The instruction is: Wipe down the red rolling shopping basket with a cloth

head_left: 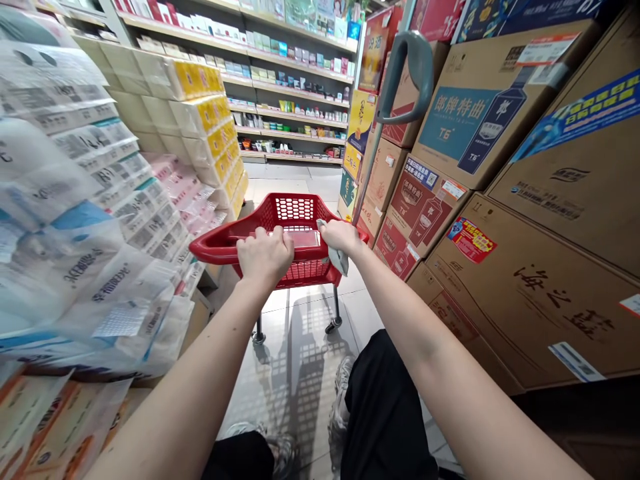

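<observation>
A red plastic shopping basket on wheels (293,212) stands on the tiled floor in front of me. My left hand (265,257) is closed over its near rim. My right hand (340,237) grips the same rim further right and also holds a grey cloth (339,260) that hangs down from the fingers. A grey pull handle (407,77) rises from the basket's right side on a pole. I cannot see anything inside the basket.
Stacked packs of tissue paper (90,220) crowd the left side. Cardboard cartons (525,200) are piled high on the right. A narrow tiled aisle (295,373) runs ahead to shelves of small goods (290,100). My legs and shoes show below.
</observation>
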The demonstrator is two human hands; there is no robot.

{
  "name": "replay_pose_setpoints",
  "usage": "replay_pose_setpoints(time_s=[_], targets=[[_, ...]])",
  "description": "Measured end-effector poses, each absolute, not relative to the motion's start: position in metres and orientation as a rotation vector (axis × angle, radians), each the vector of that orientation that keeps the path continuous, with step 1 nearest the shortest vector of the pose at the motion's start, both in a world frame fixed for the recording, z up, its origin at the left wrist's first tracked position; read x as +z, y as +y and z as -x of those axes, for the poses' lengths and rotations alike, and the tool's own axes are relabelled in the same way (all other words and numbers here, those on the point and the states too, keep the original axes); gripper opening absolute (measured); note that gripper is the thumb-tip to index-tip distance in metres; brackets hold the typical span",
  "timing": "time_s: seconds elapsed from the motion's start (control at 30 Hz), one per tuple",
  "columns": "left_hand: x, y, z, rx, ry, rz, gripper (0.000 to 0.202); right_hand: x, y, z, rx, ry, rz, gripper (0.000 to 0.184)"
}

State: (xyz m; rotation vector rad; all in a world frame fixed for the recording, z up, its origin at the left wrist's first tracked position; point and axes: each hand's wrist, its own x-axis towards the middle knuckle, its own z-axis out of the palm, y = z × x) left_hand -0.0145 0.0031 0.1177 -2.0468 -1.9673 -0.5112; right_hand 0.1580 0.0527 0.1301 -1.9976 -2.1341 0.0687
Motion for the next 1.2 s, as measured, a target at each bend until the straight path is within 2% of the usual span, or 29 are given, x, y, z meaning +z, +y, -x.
replay_pose_setpoints(time_s=[0.1, 0.23, 0.3, 0.47, 0.6, 0.77, 0.87, 1.0, 1.1, 1.2], targets=[[0.118, 0.005, 0.016, -0.505, -1.995, 2.043, 0.058, 0.117, 0.027, -0.145, -0.157, -1.983, 1.927, 0.06], [0.117, 0.007, 0.018, -0.493, -1.984, 2.034, 0.057, 0.103, -0.004, -0.13, -0.486, -1.905, 1.749, 0.051], [0.117, 0.006, 0.016, -0.489, -1.967, 2.037, 0.058, 0.106, -0.005, -0.13, -0.456, -1.921, 1.775, 0.052], [0.119, -0.003, 0.007, -0.471, -1.945, 2.058, 0.06, 0.126, 0.02, -0.148, -0.144, -1.986, 1.934, 0.068], [0.122, -0.002, 0.018, -0.427, -1.865, 2.211, 0.065, 0.134, 0.026, -0.167, -0.066, -2.016, 1.926, 0.068], [0.131, 0.022, 0.049, -0.107, -1.922, 2.495, 0.072, 0.131, 0.03, -0.189, 0.02, -2.052, 1.883, 0.073], [0.134, 0.029, 0.053, 0.01, -1.969, 2.562, 0.077, 0.13, 0.046, -0.199, 0.098, -2.07, 1.895, 0.07], [0.133, 0.02, 0.042, -0.057, -1.983, 2.479, 0.079, 0.134, 0.068, -0.201, 0.234, -2.17, 1.967, 0.059], [0.132, 0.015, 0.035, -0.122, -1.993, 2.437, 0.079, 0.135, 0.062, -0.191, 0.158, -2.086, 2.037, 0.063], [0.13, 0.018, 0.035, -0.149, -2.011, 2.405, 0.078, 0.131, 0.035, -0.171, -0.077, -1.939, 1.973, 0.07]])
